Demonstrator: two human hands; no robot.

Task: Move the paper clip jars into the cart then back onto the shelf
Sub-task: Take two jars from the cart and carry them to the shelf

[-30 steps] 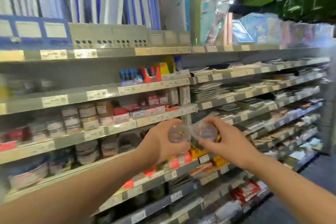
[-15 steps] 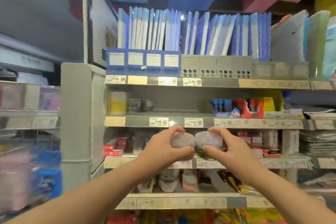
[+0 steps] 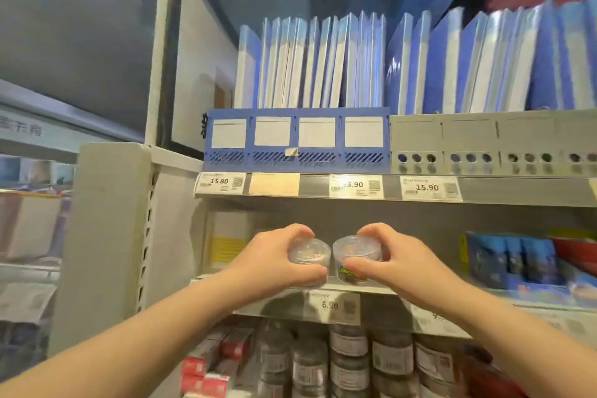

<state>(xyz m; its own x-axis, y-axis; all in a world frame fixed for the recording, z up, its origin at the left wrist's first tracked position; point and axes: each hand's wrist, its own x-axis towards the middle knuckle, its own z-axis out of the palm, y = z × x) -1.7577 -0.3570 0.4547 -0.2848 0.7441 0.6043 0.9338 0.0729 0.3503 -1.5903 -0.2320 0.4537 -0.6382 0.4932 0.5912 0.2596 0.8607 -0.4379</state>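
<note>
Each hand's got its own paper clip jar here. The left hand (image 3: 274,265) has its fingers (image 3: 298,231) curled over the lid of the left jar (image 3: 309,258) with the thumb tucked across the front. The right hand (image 3: 400,265) does the mirror image on the right jar (image 3: 357,254). Both grips are closed snug round the clear plastic.

The jars sit between the two sets of fingers, nearly touching each other. They're right at the front lip of the shelf (image 3: 284,308), just above the price tag (image 3: 331,304). Can't tell if the bottoms are actually down on the shelf or hovering just over it.

My guess on the lid-and-front pinch: it leaves the back of each jar free, so they can slide inward without knuckles leading. No cart in view, so I'd say this is the putting-back half.

Room-wise, the shelf past the fingers looks open back to the grey panel. A yellow-striped box (image 3: 227,244) stands beyond and outside the left fingers, and blue packets (image 3: 510,263) sit well out from the right fingers, so the gap looks wide enough for both jars. The upper shelf (image 3: 484,191) hangs above the knuckles with fair clearance. Below the fingers, labelled tubs (image 3: 349,349) fill the next tier, so a jar tipped off that lip would probably drop among them.
</note>
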